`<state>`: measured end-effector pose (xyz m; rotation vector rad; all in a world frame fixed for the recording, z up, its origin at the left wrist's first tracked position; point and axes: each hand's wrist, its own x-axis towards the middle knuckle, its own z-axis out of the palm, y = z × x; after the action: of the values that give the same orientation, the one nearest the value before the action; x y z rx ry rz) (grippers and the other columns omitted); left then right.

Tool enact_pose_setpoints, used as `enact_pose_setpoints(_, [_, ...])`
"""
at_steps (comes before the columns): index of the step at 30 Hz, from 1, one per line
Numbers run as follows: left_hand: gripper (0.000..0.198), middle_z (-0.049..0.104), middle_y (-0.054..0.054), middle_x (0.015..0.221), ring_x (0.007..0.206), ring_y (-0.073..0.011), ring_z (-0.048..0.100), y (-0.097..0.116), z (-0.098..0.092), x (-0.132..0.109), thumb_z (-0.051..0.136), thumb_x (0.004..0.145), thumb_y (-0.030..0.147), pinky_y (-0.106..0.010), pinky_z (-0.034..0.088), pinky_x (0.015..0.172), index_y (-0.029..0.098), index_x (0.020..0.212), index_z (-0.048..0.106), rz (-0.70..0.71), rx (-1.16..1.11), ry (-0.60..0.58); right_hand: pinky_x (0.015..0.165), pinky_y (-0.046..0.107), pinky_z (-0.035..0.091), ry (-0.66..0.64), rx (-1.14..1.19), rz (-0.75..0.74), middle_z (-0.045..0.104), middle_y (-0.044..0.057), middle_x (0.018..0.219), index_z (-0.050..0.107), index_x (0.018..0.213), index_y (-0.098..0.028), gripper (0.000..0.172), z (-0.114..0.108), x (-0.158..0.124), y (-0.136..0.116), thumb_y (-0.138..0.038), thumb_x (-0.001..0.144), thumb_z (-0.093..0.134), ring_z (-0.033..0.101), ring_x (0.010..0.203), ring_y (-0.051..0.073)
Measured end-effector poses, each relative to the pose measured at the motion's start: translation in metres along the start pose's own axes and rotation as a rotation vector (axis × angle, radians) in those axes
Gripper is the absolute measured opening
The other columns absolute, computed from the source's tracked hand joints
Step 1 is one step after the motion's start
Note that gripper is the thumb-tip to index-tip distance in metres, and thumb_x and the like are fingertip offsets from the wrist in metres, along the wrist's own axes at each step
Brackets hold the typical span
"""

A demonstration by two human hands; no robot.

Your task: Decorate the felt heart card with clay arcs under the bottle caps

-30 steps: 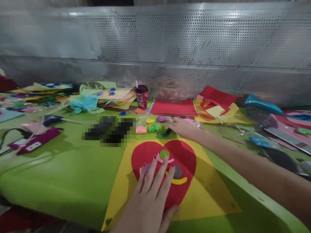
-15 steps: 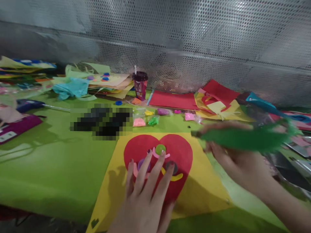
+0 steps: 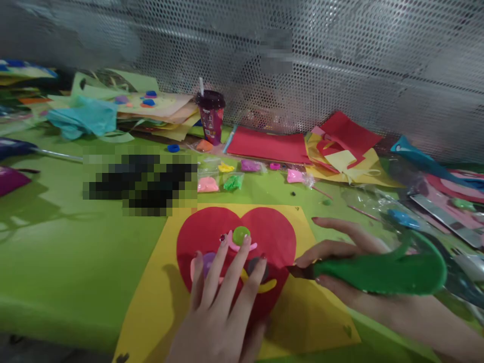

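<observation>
My left hand lies with spread fingers over a red paper heart on a yellow sheet. Around its fingertips are a green clay disc with a pink curved strip, a purple disc and a grey disc above a yellow strip. Gripped in my right hand is a chunky green marker with a fin-like shape and a dark tip. That tip is at the heart's right edge; whether it touches the paper I cannot tell.
Behind the sheet lie small bags of coloured clay and red paper. A lidded cup with a straw stands farther back. Papers and turquoise tissue are at left; a blue fish-shaped item is at right. A perforated metal wall rises behind.
My right hand has brought the marker down and left, from above the sheet's right side to the heart's right edge. My left hand stays spread on the heart. The view has shifted slightly.
</observation>
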<state>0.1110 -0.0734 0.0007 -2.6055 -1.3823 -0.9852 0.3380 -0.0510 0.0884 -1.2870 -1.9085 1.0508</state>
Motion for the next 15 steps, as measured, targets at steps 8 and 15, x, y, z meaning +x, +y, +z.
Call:
enact_pose_setpoints(8, [0.047, 0.042, -0.013, 0.141, 0.135, -0.0383, 0.023, -0.002, 0.002, -0.002, 0.05, 0.087, 0.037, -0.056, 0.011, 0.109, 0.019, 0.13, 0.049, 0.001, -0.054, 0.034, 0.053, 0.019, 0.054, -0.013, -0.331, 0.202, 0.068, 0.0, 0.093, 0.064, 0.095, -0.029, 0.019, -0.007, -0.009, -0.002, -0.042, 0.08, 0.064, 0.066, 0.081, 0.019])
enact_pose_setpoints(15, [0.042, 0.05, -0.011, 0.133, 0.133, -0.0362, 0.03, 0.002, 0.0, -0.001, 0.065, 0.077, 0.042, -0.058, 0.014, 0.109, 0.022, 0.115, 0.061, -0.057, -0.154, 0.091, 0.074, 0.021, 0.057, -0.071, -0.142, 0.112, 0.069, 0.002, 0.098, 0.069, 0.096, -0.031, 0.019, -0.017, -0.014, -0.006, -0.032, 0.078, 0.07, 0.067, 0.088, 0.02])
